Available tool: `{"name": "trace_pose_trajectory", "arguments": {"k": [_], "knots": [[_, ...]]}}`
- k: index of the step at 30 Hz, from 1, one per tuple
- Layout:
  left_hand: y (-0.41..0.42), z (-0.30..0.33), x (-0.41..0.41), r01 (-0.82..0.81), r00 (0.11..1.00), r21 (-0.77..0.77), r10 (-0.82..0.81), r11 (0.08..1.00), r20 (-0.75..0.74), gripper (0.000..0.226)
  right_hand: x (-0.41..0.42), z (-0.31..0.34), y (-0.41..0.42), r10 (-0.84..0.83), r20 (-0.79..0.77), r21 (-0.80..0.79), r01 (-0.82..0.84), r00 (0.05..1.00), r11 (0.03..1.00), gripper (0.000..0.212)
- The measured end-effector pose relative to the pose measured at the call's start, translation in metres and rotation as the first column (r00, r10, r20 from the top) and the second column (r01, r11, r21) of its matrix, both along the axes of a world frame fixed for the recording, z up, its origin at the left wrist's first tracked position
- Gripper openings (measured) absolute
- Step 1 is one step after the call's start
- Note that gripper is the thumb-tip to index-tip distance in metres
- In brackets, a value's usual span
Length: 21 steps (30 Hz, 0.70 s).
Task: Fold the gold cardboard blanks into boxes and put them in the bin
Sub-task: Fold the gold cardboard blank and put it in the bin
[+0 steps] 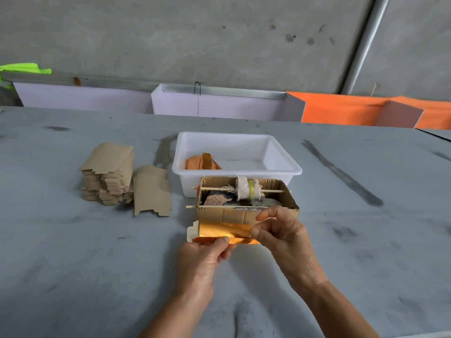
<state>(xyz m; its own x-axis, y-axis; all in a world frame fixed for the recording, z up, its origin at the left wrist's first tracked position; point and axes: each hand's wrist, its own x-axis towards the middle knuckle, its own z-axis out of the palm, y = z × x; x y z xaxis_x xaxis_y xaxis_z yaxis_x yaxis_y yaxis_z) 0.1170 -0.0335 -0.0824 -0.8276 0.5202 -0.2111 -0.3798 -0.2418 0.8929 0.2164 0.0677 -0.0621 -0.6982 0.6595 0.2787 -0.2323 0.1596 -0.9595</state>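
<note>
The left hand [203, 254] pinches the near edge of a gold blank [225, 231], thumb on top, fingers curled under. The right hand [280, 236] pinches the blank's right end between thumb and forefinger, its other fingers loosely bent. The blank is held just above the table [97, 264], curled into a rough tube with a pale flap sticking out at its left end.

Just beyond it sits an open carton [246, 213] of rags and sticks, and behind that the white bin [238, 152], with what look like a few gold boxes inside. The stack of blanks [109, 174], brown side up, lies well to the left.

The folding step appears to be under way. Closing the tube and tucking the flaps likely comes next, calling for firm creases.
</note>
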Motion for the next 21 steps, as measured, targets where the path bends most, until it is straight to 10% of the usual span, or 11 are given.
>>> {"name": "trace_pose_trajectory", "arguments": {"k": [21], "knots": [[-0.002,-0.003,0.000,-0.008,0.998,0.041,0.010,0.999,-0.056,0.016,-0.007,0.009,-0.014,0.100,0.146,-0.029,-0.096,0.984,0.995,0.022]]}}
